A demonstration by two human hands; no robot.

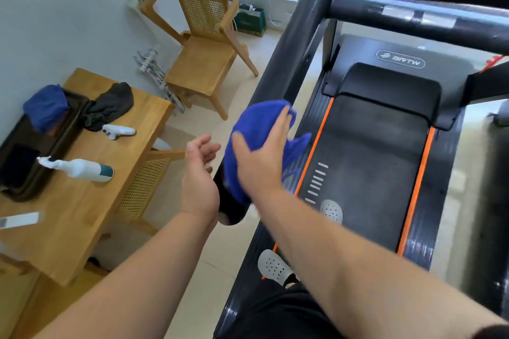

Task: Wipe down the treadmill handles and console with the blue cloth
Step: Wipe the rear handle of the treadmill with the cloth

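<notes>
Right hand (261,157) presses flat on the bright blue fluffy cloth (256,129), its grip spread wide with the fingers laid over the fabric, not closed around it. The cloth is draped over the dark left handle of the treadmill (286,63), near the lower end of this handle, and one corner of it hangs down toward the orange stripe beside the black running belt (366,162). The left hand (199,173) is just beside the cloth, on its left, with an open, relaxed grip and the palm turned toward the handle; it holds nothing. The black front crossbar with silver patches (418,19) runs across the top right. Two pale perforated shoes (275,267) stand on the treadmill deck below the arms. To the left, the wooden worktop (88,206) carries a white spray bottle with a teal base (80,169) lying on its side, a white game controller (118,131), a dark grey cloth (110,104) and a dark tray (41,146). A wooden chair with a cane back (203,44) stands behind it.
</notes>
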